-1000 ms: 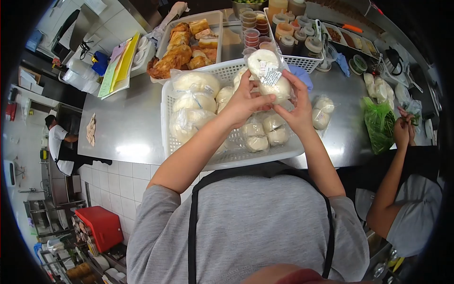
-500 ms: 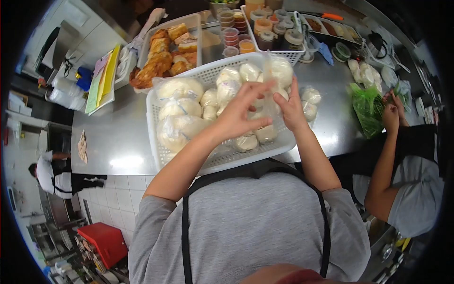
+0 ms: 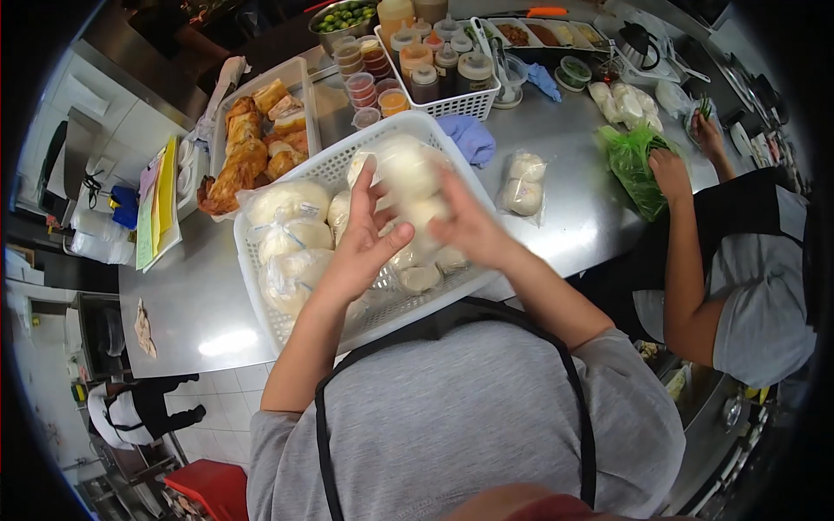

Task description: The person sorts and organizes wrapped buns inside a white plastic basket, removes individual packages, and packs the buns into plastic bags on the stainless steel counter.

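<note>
A bag of white dough balls (image 3: 408, 169), smeared by motion, is held up over the white plastic basket (image 3: 258, 295). My right hand (image 3: 469, 221) grips its right side, the fingers blurred. Just left of the bag, my left hand (image 3: 365, 239) has its fingers spread and holds nothing. Larger bagged white balls (image 3: 291, 234) lie in the left part of the basket. Smaller bagged balls (image 3: 420, 276) show below the held bag. One more bag of two balls (image 3: 525, 184) lies on the steel table (image 3: 195, 304), right of the basket.
Behind the basket stand a tray of browned meat (image 3: 245, 143), stacked sauce cups (image 3: 360, 87) and a white basket of bottles (image 3: 460, 104). A blue cloth (image 3: 469, 139) lies beside it. At right, a co-worker's hands (image 3: 671, 174) are at a green bag (image 3: 634, 169).
The view has swung, shifting the table items leftward and the co-worker nearer. My left hand has come off the bag; my right hand has carried it toward the basket's middle.
</note>
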Available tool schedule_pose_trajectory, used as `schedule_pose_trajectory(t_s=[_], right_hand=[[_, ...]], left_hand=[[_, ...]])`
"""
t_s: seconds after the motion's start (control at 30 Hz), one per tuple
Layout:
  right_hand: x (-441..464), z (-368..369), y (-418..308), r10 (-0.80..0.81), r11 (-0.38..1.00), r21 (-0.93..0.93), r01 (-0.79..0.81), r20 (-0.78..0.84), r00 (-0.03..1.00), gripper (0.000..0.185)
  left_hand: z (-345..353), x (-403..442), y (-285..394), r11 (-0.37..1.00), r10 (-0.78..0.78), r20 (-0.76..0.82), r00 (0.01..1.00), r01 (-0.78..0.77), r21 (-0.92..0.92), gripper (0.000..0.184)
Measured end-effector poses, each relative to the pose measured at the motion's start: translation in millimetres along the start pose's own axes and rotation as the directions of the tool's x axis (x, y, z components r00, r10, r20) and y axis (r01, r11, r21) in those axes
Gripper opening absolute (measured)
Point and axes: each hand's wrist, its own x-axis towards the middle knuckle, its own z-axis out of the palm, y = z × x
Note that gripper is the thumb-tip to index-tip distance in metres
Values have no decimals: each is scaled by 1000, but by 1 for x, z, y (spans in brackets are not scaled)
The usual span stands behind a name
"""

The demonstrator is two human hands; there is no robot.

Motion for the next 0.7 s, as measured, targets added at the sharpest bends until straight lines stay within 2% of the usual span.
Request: schedule_pose_trajectory(t_s=[0.03,0.07,0.13,0.17,0.2,0.23,0.27,0.3,0.33,0.37,0.43,0.47,0.5,0.57,0.6,0.63,0.67,0.7], right_hand=[[2,5,-1,-74,986,-140,91,125,989,77],[5,0,-5,-75,985,-146,93,122,990,77],[14,-18,-13,-31,939,-330,97,201,979,73],[19,-37,0,-48,928,-366,73,77,996,71],[25,-64,8,-75,860,-508,48,-33,997,70],[30,-96,16,-120,773,-635,8,-134,984,69],[35,-132,31,-103,821,-565,-83,-290,951,64],[39,-172,48,-76,878,-455,-145,-433,898,64],[41,-209,62,-149,828,-522,-202,-554,819,65],[40,-246,76,-232,774,-573,-269,-651,722,66],[29,-324,102,-358,477,-742,-471,-654,666,71],[26,-352,108,-325,448,-693,-565,-715,619,74],[23,-377,114,-295,413,-637,-651,-770,566,77],[17,-422,128,-321,213,-620,-756,-775,545,83],[13,-436,130,-313,211,-622,-754,-774,551,83],[13,-445,129,-266,106,-554,-826,-816,513,85],[11,-450,130,-219,-5,-478,-879,-857,467,88],[9,-457,130,-203,-7,-482,-876,-857,473,88]], left_hand=[[0,4,-11,963,151,-73,986,-130,236,73],[-3,5,-11,963,153,-67,986,-134,234,73],[-18,0,-4,1000,-2,-258,966,9,26,68],[-28,-3,0,999,-2,-316,949,-10,-34,66],[-43,-8,6,995,-7,-377,926,-30,-93,64],[-56,-14,17,997,47,-409,911,-70,-41,59],[-73,-21,27,994,104,-440,892,-109,14,55],[-104,-35,26,988,27,-482,876,-96,-118,51],[-130,-48,25,964,-52,-514,856,-91,-248,49],[-138,-56,30,951,-53,-558,828,-129,-280,49],[-155,-75,34,944,-45,-617,786,-169,-284,49],[-168,-84,31,951,-31,-631,775,-171,-258,48],[-181,-92,28,959,-29,-710,703,-181,-218,47],[-208,-109,23,951,-6,-753,658,-229,-208,48],[-222,-120,19,944,9,-786,618,-265,-197,48],[-239,-131,13,945,6,-791,612,-261,-194,48],[-257,-144,6,953,15,-873,487,-270,-135,49],[-274,-158,-4,960,26,-936,351,-269,-74,50]])
